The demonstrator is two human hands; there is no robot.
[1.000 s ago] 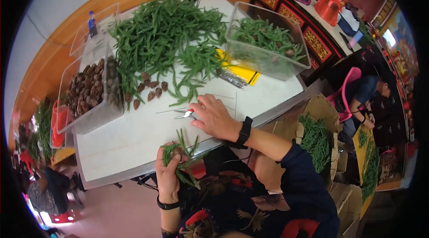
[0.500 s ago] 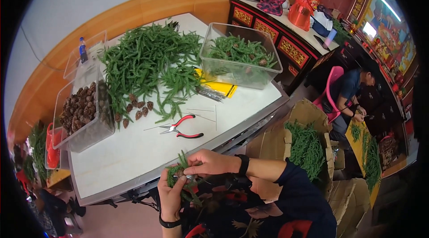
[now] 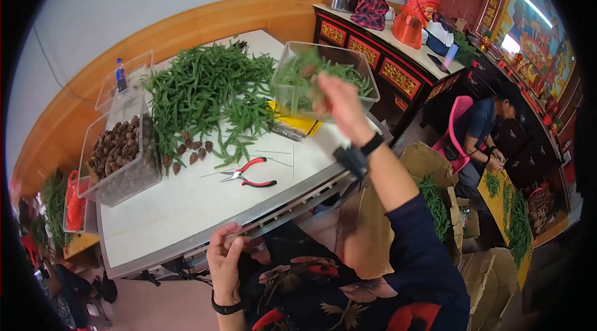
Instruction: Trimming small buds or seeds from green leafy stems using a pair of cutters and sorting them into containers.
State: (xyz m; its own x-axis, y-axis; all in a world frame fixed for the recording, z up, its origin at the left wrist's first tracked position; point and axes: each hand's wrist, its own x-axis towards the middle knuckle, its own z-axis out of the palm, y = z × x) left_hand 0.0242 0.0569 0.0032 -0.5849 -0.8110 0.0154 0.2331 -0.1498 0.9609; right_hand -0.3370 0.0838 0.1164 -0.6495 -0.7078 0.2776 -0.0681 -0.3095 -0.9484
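Observation:
My right hand (image 3: 341,107), smeared by motion, reaches out over the near side of a clear plastic bin (image 3: 376,93). It grips a green sprig with a pinecone (image 3: 308,72), which hangs above the bin's sprigs and cones. Close to my body, my left hand (image 3: 225,259) is raised at the table's front edge, fingers loosely bent, thumb apart, holding nothing visible. On the white table (image 3: 161,225) lie red-and-black pliers (image 3: 249,174) and a few thin wires (image 3: 293,163). Beyond them a large heap of green sprigs (image 3: 208,82) spreads out, with several loose pinecones (image 3: 194,156) at its near edge.
A clear bin of pinecones (image 3: 115,151) stands at left, a small bottle (image 3: 120,75) behind it. A yellow packet (image 3: 303,124) lies against the right bin. Cardboard boxes (image 3: 367,225) with greenery stand at my right; farther off, another person (image 3: 482,129) sits on a pink chair.
My right hand has left my left hand and moved up and away to the bin, carrying the sprig with its pinecone. My left hand has let go and stays near my body.

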